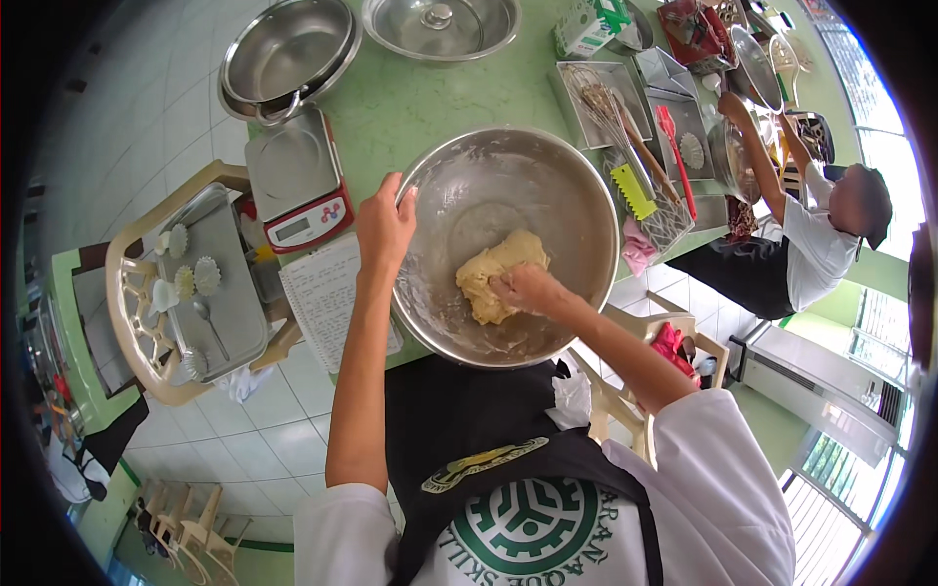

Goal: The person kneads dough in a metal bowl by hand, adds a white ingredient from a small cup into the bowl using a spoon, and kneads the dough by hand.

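A wide steel mixing bowl (572, 186) stands at the front of the green table, its inner wall smeared with flour and dough. In it lies a rough lump of pale yellow dough (503, 259). My left hand (383, 223) grips the bowl's left rim, with the thumb on the inside. Curled into a fist, my right hand (532, 289) presses into the right side of the dough, and its fingertips are partly hidden there. Left of the bowl, a handwritten notebook page (337, 293) lies beside a red and white kitchen scale (308, 220).
Steel pans (283, 59) and a lidded bowl (445, 24) stand at the back. To the right are trays with whisks (606, 103), a red spatula (674, 146) and a yellow-green scraper (635, 190). A tray with small molds (220, 293) rests on a chair at left. Another person (821, 230) works at far right.
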`<act>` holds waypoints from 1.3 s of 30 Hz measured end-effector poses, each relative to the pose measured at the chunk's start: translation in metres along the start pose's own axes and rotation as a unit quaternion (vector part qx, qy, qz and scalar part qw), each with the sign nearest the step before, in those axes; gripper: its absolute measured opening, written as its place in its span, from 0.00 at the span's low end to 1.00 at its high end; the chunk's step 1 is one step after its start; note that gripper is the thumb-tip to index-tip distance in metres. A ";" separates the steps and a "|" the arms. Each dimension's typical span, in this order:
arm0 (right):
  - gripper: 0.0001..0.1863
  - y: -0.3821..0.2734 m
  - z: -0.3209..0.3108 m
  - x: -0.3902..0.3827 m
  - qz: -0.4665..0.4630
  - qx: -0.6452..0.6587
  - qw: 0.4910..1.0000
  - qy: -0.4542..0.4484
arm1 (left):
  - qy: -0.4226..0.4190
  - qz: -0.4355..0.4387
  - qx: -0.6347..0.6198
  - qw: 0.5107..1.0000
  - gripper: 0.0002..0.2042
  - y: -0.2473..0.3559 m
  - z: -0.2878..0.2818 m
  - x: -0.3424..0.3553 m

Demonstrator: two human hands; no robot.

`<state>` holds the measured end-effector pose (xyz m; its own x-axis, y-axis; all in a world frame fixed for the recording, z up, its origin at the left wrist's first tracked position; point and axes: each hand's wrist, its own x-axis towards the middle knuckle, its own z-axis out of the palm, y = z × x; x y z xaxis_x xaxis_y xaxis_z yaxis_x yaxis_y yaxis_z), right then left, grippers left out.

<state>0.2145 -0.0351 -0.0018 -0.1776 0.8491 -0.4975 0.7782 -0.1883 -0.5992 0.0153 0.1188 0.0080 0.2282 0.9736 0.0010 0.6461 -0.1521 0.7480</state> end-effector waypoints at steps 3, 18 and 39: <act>0.22 0.011 0.030 0.017 0.003 -0.047 0.999 -0.003 | -0.043 0.001 0.052 0.998 0.10 0.007 0.005 0.009; 0.14 -0.002 -0.032 0.059 -0.123 0.072 0.990 0.025 | -0.056 0.047 0.095 0.993 0.12 0.003 -0.001 0.005; 0.16 -0.013 0.058 0.059 0.107 0.093 0.971 0.193 | -0.046 0.000 0.125 0.991 0.11 0.018 0.013 0.003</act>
<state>0.1587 -0.0116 -0.0599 0.2433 0.8954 -0.3730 0.6434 -0.4368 -0.6287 0.0368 0.1169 0.0124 0.2869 0.9556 -0.0678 0.8031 -0.2013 0.5608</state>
